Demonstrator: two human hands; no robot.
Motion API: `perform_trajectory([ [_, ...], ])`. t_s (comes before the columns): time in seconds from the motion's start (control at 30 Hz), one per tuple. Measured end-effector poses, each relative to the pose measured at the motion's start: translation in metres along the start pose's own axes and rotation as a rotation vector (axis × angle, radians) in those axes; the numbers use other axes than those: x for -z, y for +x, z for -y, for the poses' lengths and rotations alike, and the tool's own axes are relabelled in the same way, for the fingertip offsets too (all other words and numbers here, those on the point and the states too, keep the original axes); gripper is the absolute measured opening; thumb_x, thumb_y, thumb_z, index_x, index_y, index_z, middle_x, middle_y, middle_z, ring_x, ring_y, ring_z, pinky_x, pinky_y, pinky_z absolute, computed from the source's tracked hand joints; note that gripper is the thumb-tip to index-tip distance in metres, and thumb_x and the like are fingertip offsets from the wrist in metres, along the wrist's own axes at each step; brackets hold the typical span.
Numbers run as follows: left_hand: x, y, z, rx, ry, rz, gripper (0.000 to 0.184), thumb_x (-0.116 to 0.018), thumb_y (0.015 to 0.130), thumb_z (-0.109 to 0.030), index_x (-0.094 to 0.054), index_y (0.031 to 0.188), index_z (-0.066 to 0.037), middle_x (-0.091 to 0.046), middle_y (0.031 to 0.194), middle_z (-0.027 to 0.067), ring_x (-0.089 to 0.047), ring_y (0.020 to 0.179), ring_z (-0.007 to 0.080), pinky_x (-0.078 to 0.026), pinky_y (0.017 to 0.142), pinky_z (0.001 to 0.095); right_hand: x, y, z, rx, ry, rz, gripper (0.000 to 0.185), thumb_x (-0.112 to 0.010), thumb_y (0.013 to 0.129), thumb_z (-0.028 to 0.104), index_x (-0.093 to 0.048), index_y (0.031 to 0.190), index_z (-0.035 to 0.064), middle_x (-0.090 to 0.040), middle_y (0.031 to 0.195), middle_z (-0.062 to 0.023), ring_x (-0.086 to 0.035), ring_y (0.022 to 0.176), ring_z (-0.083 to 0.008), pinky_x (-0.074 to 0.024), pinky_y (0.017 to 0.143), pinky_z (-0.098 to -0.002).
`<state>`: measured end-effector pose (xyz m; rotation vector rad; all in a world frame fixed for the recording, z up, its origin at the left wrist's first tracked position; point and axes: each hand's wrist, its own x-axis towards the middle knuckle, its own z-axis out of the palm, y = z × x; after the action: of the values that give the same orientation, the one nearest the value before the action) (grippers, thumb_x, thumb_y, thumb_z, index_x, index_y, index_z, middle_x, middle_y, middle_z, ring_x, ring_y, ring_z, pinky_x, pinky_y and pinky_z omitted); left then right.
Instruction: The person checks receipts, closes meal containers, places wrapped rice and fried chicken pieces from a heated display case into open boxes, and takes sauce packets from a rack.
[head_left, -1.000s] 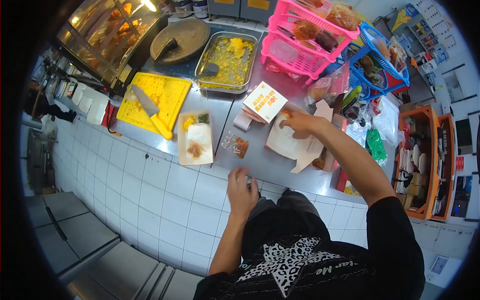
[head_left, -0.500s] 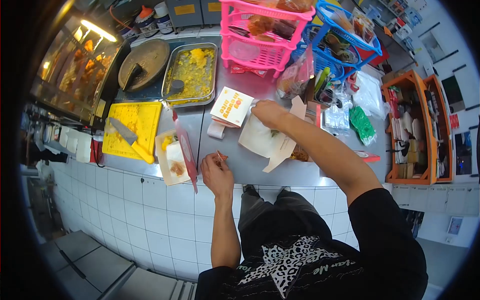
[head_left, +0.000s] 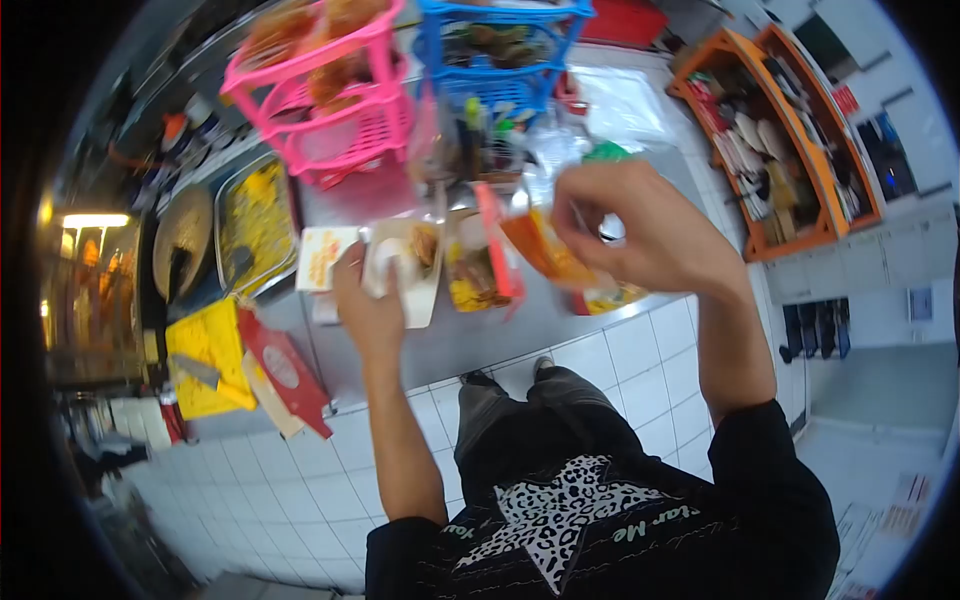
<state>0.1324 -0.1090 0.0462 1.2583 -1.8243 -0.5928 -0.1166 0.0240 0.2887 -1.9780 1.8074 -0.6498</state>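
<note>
My right grip [head_left: 645, 230] pinches an orange packet [head_left: 542, 248] above the counter [head_left: 358, 352]; I'd keep it level. My left grip [head_left: 372, 308] is at the open box [head_left: 418, 308], whether holding, I can't tell.

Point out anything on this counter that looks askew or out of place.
The red-lidded box beside the yellow board sits askew, its corner seeming to jut past the front edge of the counter. A knife lies loose on the board. Blur hides any small spills.
</note>
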Motion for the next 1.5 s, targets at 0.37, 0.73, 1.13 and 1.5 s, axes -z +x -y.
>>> perform_trajectory([
  [0.37,0.040,-0.075,-0.067,0.134,-0.077,-0.115,0.033,-0.068,0.096,-0.010,-0.062,0.128,-0.003,-0.069,0.117,0.0095,-0.066,0.102,0.0212,-0.051,0.087,0.0348,-0.102,-0.198,-0.129,-0.328,0.420,0.533,0.008,-0.062,0.078,0.000,-0.063,0.085,0.0019,-0.071,0.081,-0.0136,-0.068,0.077,-0.0311,-0.0516,0.069,-0.0399],
  [0.73,-0.082,-0.144,-0.145,0.065,-0.179,0.057,0.044,-0.072,0.089,-0.012,-0.059,0.129,-0.001,-0.066,0.114,0.0180,-0.063,0.105,0.0356,-0.049,0.093,0.0459,0.000,-0.081,-0.065,0.035,0.697,0.062,0.010,-0.066,0.085,-0.003,-0.060,0.092,0.0009,-0.060,0.087,-0.0020,-0.059,0.076,-0.0096,-0.0505,0.068,-0.0263],
  [1.13,-0.061,-0.147,-0.120,-0.025,-0.221,0.245,0.051,-0.066,0.094,-0.021,-0.052,0.138,0.001,-0.056,0.133,0.0224,-0.052,0.124,0.0409,-0.039,0.107,0.0495,-0.110,0.023,-0.108,-0.142,0.259,-0.237,0.036,-0.075,0.085,0.014,-0.065,0.117,0.0004,-0.067,0.108,-0.0133,-0.069,0.088,-0.0251,-0.0571,0.080,-0.0384],
  [1.5,-0.083,-0.145,-0.023,0.472,-0.465,0.288,0.065,-0.031,0.112,-0.044,-0.037,0.154,0.004,-0.044,0.155,0.0271,-0.040,0.144,0.0440,-0.029,0.122,0.0469,-0.252,-0.014,-0.136,-0.431,0.609,-0.252,0.082,-0.054,0.106,0.050,-0.024,0.162,-0.0018,-0.024,0.168,-0.0235,-0.028,0.154,-0.0382,-0.0214,0.125,-0.0473],
])
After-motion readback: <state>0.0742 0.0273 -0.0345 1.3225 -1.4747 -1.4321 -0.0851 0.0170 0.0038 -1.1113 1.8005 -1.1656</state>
